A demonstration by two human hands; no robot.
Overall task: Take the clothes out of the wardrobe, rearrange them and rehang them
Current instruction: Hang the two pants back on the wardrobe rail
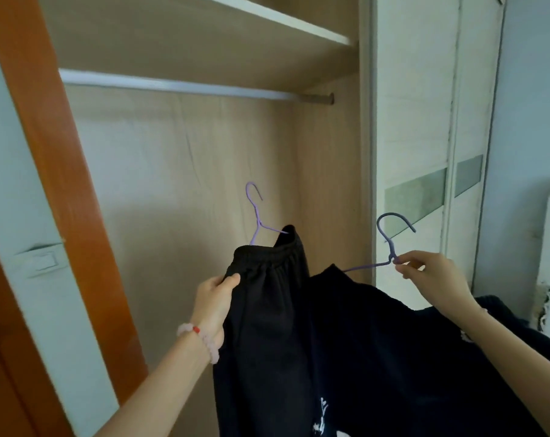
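Hands on two hangered garments, lower centre

Left hand [215, 298], lower centre-left: thumb and fingers curled round elastic waistband of black trousers [267, 326], gripping cloth, not wire. Trousers on lilac wire hanger [260, 223], hook up and free, in front of wardrobe back panel.

Right hand [431, 275], right of centre: fingertips pinching neck twist of dark blue-purple wire hanger [390, 249], hook upward, in front of white sliding door [415, 121]. Dark navy garment [393, 342] draped from that hanger, white print low down, filling lower right of frame.

Both hangers well below clothes rail [185, 86] in upper centre, clear of it. Shelf [277, 18] above rail, top of frame.

Pink bead bracelet [201, 337] on left wrist. Orange-brown door frame [56, 152] down left side, white wall switch [42, 260] just left of it near frame edge.
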